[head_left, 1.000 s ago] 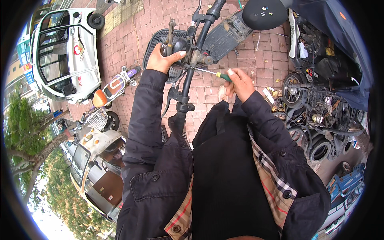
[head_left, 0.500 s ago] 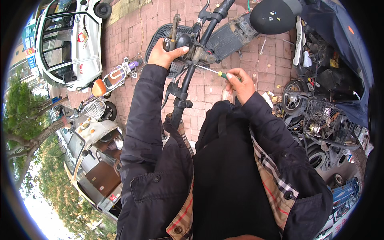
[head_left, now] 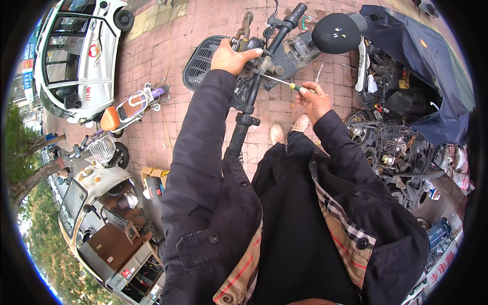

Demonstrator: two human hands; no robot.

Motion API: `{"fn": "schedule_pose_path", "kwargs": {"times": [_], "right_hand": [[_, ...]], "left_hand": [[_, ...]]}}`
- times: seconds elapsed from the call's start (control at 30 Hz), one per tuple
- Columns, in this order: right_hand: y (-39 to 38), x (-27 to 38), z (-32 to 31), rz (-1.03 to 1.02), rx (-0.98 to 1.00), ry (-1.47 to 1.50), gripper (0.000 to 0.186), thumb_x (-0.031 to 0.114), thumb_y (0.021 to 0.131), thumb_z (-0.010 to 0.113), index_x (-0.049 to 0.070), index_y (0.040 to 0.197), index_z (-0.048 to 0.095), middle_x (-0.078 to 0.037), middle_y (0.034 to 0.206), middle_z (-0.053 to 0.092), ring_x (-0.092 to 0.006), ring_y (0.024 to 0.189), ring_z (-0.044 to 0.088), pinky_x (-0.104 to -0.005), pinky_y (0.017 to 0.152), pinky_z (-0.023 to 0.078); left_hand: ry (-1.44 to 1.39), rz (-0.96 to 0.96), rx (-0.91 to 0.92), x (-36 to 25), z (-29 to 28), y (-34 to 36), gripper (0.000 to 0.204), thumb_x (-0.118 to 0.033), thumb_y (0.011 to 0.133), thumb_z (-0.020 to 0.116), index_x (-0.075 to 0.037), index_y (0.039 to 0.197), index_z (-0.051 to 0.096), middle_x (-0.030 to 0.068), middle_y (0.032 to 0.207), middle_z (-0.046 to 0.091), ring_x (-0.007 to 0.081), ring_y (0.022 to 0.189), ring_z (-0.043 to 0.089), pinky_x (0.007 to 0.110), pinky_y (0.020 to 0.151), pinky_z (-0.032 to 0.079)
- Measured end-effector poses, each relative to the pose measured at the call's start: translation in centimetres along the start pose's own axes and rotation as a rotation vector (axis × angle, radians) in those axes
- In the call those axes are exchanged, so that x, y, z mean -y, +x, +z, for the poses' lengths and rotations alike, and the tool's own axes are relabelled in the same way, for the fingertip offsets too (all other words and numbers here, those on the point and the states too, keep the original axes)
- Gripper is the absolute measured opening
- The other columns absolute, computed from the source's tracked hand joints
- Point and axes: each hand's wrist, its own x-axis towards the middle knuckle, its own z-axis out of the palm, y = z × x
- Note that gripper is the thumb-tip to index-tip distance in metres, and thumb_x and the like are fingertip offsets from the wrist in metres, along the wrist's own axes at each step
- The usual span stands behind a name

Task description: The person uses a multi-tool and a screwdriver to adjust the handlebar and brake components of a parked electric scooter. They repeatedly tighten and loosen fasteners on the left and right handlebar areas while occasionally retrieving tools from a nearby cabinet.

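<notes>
Ground: red brick paving runs under everything, seen from the head view looking down past the person's dark coat
Landmark: the black handlebar stem of a stripped scooter rises from near the person's feet toward the upper middle of the picture
Left hand: fingers wrapped tight over the top of the handlebar beside the stem, thumb across it; the grip looks meant to steady the bar against the push of the tool
Right hand: to the right of the stem, fingers closed around the green and yellow handle of a screwdriver
Screwdriver: its thin shaft slants up and left from the right hand, tip meeting the fitting on the stem just below the left hand; held nearly level, probably so the tip sits square in a fastener, which is too small to make out
Scooter deck: ribbed grey panel left of the stem, beyond the left hand
Seat: black round saddle up and to the right of the stem
Right of stem: covered vehicle under a dark blue tarp and a wire basket of parts
Left of stem: small white car, an orange-seated scooter lying on the bricks, well apart from the hands
Shoes: pale, on the bricks just right of the stem's foot
</notes>
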Motion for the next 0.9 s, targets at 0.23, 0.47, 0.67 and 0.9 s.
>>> {"fn": "schedule_pose_path", "kwargs": {"times": [0.23, 0.47, 0.67, 0.9], "right_hand": [[-0.4, 2.5, 0.3, 0.269, -0.015, -0.107, 0.024, 0.02, 0.105, 0.067, 0.005, 0.121, 0.057, -0.009, 0.096, 0.068, -0.0228, 0.082, 0.069, -0.0361, 0.073, 0.055], [-0.7, 1.0, 0.7, -0.033, -0.062, -0.086, 0.023, 0.012, 0.102, 0.069, 0.007, 0.121, 0.058, -0.01, 0.1, 0.07, -0.0241, 0.09, 0.07, -0.0397, 0.084, 0.058], [-0.9, 2.6, 1.0, 0.222, -0.067, -0.232, 0.02, 0.022, 0.104, 0.068, 0.008, 0.117, 0.061, -0.004, 0.085, 0.066, -0.0163, 0.064, 0.063, -0.031, 0.057, 0.049], [0.5, 4.3, -1.7, 0.062, -0.076, -0.184, 0.023, 0.023, 0.104, 0.07, 0.007, 0.116, 0.06, -0.005, 0.086, 0.064, -0.0156, 0.064, 0.062, -0.0301, 0.056, 0.047]], "left_hand": [[0.017, -0.016, -0.175, -0.2, 0.9, -2.2, 0.082, -0.05, 0.07, 0.094, 0.007, 0.117, 0.06, 0.0254, 0.107, 0.075, 0.0388, 0.101, 0.074, 0.044, 0.093, 0.056], [0.001, -0.02, -0.23, -0.8, 1.1, -3.1, 0.081, -0.048, 0.069, 0.095, 0.006, 0.117, 0.06, 0.0258, 0.108, 0.075, 0.0403, 0.102, 0.074, 0.045, 0.095, 0.056], [0.001, -0.042, -0.244, -1.4, 0.8, -3.5, 0.079, -0.047, 0.069, 0.095, 0.006, 0.114, 0.058, 0.0244, 0.105, 0.074, 0.0388, 0.099, 0.073, 0.043, 0.093, 0.056], [-0.209, 0.056, -0.417, 1.6, -0.5, -7.4, 0.075, -0.034, 0.077, 0.095, 0.009, 0.124, 0.055, 0.0131, 0.105, 0.067, 0.021, 0.091, 0.065, 0.034, 0.083, 0.054]]}}
